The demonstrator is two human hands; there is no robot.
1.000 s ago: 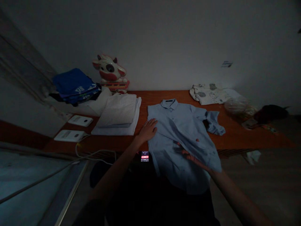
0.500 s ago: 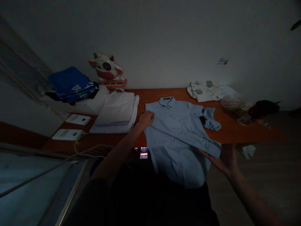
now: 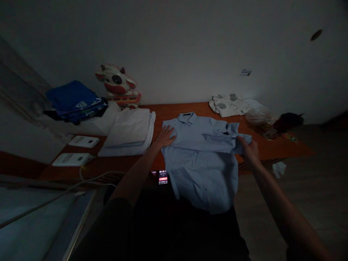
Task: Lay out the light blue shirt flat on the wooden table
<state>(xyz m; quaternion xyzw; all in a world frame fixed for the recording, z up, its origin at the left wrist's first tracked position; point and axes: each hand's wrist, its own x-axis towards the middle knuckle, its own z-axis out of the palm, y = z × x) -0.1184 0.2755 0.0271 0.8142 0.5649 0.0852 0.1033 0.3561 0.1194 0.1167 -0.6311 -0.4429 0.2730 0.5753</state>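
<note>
A light blue collared shirt (image 3: 201, 166) lies front up across the table, its lower part hanging over the front edge. One sleeve is laid across the chest toward the right. My left hand (image 3: 165, 137) rests flat with spread fingers on the shirt's left shoulder side. At the right, my right hand (image 3: 248, 148) grips the end of the crossed sleeve, thumb on top, near the other sleeve's cuff. The fingers under the cloth are hidden.
White folded cloths (image 3: 130, 127) lie left of the shirt. Farther left are a blue clothes pile (image 3: 76, 99), a cow toy (image 3: 116, 81) and two white devices (image 3: 71, 159) with a cable. A lit phone (image 3: 163, 177) sits at the front edge; patterned cloth (image 3: 228, 105) and a plastic bag (image 3: 257, 117) stand back right.
My right hand has moved up and away from me with the sleeve end, so the sleeve now lies straighter across the chest. My left hand has flattened, fingers spread. The view has shifted slightly.
</note>
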